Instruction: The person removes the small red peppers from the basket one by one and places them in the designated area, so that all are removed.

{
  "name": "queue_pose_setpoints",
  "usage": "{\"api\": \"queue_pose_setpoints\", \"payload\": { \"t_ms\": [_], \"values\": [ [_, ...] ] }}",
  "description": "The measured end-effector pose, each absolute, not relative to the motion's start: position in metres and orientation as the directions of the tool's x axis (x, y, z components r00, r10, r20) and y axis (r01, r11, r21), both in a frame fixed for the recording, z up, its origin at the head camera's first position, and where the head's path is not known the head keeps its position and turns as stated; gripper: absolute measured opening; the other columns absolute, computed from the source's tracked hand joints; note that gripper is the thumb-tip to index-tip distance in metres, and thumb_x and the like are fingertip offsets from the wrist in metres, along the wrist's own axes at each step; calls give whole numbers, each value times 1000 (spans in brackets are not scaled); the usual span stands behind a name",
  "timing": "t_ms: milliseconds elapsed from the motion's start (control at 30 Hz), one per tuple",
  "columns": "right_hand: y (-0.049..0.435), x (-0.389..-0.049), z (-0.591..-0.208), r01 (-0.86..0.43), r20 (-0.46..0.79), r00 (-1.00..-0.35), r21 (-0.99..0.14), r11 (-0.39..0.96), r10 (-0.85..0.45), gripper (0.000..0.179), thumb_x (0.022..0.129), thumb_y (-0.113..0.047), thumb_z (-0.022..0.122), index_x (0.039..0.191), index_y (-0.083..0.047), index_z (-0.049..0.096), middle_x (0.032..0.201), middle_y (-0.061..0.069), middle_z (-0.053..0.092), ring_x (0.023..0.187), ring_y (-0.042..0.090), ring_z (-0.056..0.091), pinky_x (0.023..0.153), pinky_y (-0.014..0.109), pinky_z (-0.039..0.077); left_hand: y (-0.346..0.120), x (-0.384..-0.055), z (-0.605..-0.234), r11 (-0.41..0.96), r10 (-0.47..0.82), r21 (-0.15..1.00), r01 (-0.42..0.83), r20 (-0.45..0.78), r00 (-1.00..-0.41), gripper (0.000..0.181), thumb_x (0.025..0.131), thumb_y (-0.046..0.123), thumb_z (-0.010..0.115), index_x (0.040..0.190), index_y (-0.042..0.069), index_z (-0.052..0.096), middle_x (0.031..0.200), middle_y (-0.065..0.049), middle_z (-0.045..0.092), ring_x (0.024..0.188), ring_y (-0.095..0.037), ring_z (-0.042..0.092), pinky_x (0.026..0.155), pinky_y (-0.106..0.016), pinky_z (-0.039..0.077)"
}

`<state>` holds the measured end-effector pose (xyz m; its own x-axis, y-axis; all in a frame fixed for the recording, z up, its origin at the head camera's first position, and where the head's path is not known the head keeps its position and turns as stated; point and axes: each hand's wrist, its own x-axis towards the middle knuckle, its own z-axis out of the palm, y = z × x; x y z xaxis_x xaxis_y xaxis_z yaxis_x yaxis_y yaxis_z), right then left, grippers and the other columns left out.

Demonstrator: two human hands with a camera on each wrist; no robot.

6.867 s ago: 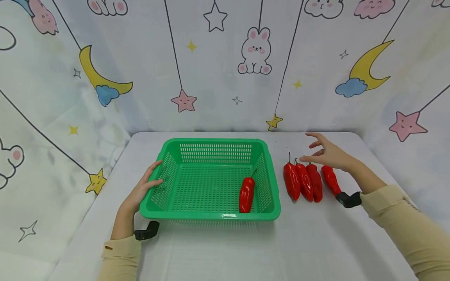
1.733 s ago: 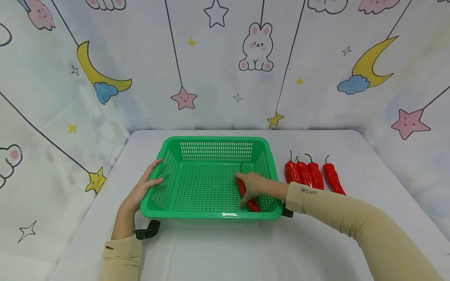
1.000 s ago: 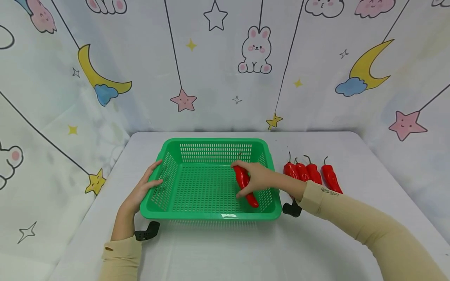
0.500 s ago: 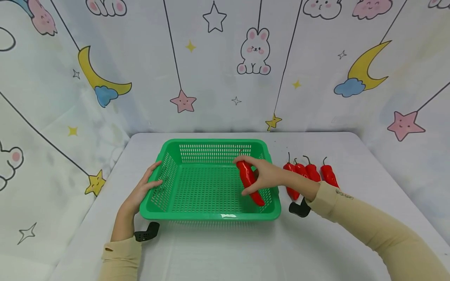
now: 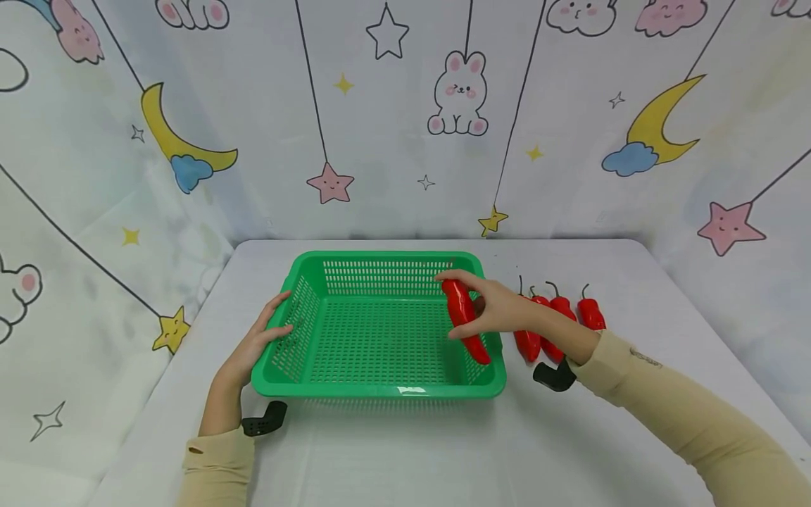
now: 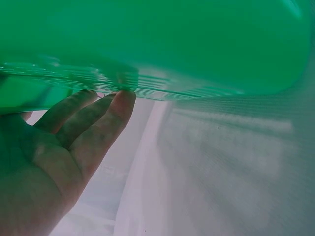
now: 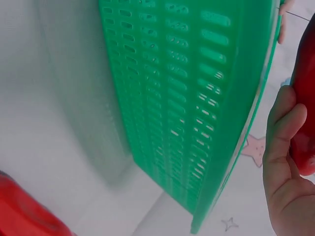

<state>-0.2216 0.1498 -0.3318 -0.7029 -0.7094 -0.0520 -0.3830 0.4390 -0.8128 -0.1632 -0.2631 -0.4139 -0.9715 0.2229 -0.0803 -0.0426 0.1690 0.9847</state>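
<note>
My right hand grips a red chili pepper between thumb and fingers, raised over the right end of a green plastic basket. The pepper slants, its lower tip toward the near right corner; my fingers cover its top end. In the right wrist view the same chili pepper shows at the right edge, above the basket's slotted side. My left hand holds the basket's left rim, thumb and a finger over it. The left wrist view shows other fingers under the rim, against the slotted wall.
Several more red chili peppers lie in a row on the white table right of the basket, partly behind my right forearm. A patterned cloth backdrop rises behind the table and along both sides.
A chili pepper that lay inside the basket has been grasped by my right hand, lifted, and carried right toward the basket's right side. My left hand stays on the rim.
</note>
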Motion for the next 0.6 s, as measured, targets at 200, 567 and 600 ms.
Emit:
{"api": "queue_pose_setpoints", "payload": {
  "t_ms": [200, 567, 600],
  "values": [
    [163, -219, -325, -342, -65, -733, -825, 450, -677, 82, 73, -25, 78, 139, -28, 30, 121, 12, 46, 85, 24, 63, 66, 35, 52, -263, -163, -414, 175, 222, 984, -40, -79, -972, 62, 96, 20, 43, 148, 25, 8, 150, -10, -3, 124, -38, 21, 81, -37, 41],
    [193, -225, -324, -352, -51, -791, -777, 521, -610, 85, 71, -23, 79, 139, -26, 30, 125, 14, 45, 90, 26, 61, 66, 36, 52, -262, -164, -413, 187, 213, 982, -40, -80, -974, 62, 97, 18, 42, 148, 27, 8, 150, -10, -2, 124, -38, 22, 82, -38, 40],
    [196, -225, -324, -353, -50, -794, -775, 525, -606, 85, 71, -23, 79, 140, -27, 29, 125, 15, 45, 90, 26, 61, 66, 36, 52, -262, -164, -413, 189, 212, 981, -41, -81, -974, 62, 97, 18, 41, 148, 27, 8, 151, -10, -2, 124, -38, 22, 82, -38, 40]
  ]
}}
